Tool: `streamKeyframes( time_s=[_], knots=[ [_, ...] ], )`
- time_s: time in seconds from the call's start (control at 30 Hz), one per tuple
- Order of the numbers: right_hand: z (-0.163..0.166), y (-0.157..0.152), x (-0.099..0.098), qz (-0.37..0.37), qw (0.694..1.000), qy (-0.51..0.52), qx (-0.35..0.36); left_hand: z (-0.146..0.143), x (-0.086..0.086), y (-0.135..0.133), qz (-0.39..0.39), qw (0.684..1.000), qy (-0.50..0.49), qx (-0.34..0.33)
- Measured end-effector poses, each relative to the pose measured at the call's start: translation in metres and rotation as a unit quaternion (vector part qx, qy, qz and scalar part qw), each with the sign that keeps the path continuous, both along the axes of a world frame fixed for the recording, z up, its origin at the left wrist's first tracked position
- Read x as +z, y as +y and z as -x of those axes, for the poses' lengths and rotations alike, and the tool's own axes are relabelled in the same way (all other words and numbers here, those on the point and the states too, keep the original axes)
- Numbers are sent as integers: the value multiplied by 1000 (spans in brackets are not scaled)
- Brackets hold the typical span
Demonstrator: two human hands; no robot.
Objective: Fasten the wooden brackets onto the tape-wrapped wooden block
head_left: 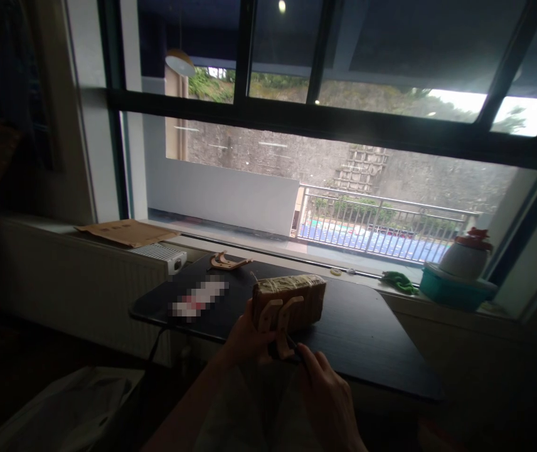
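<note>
Just over the near edge of the dark table, my left hand [244, 339] is closed around a pair of curved wooden pieces [283, 326] shaped like hooks. Right behind them is a brown block-shaped bundle [313, 307] with clear film or strands over its top; whether my left hand also touches it I cannot tell. Lower down, my right hand [327, 383] grips a slim dark tool [298, 351], its tip against or near the lower end of the wooden pieces. Shadow hides the tool's kind. Another curved wooden piece [228, 260] lies at the table's back edge.
The black table [367, 339] stands below a wide window. A blurred-out flat item [200, 298] lies on its left. On the sill are a brown envelope [130, 232], a green cloth [399, 282] and a teal box [454, 289] under a white container [463, 258]. A radiator [80, 282] is left.
</note>
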State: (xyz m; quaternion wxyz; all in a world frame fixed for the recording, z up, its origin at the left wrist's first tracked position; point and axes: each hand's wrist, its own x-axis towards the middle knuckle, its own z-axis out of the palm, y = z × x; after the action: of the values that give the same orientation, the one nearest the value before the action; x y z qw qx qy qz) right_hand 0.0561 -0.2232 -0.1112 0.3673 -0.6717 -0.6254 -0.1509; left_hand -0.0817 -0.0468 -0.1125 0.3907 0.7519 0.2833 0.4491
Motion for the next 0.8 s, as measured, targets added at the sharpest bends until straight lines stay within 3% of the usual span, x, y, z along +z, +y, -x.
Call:
streamKeyframes(
  time_s=[0.3, 0.47, 0.63, 0.8],
  knots=[
    [5, 2, 0, 4, 993, 121, 11, 0, 0, 0, 0, 1000, 5, 4],
    [-2, 0, 0, 15, 997, 80, -8, 0, -1, 0, 4, 1000, 0, 13],
    [-8, 0, 1, -24, 1000, 3, 10, 0, 2, -1, 1, 1000, -2, 7],
    [-5, 1, 0, -35, 998, 51, 15, 0, 4, -2, 4, 1000, 10, 11]
  ],
)
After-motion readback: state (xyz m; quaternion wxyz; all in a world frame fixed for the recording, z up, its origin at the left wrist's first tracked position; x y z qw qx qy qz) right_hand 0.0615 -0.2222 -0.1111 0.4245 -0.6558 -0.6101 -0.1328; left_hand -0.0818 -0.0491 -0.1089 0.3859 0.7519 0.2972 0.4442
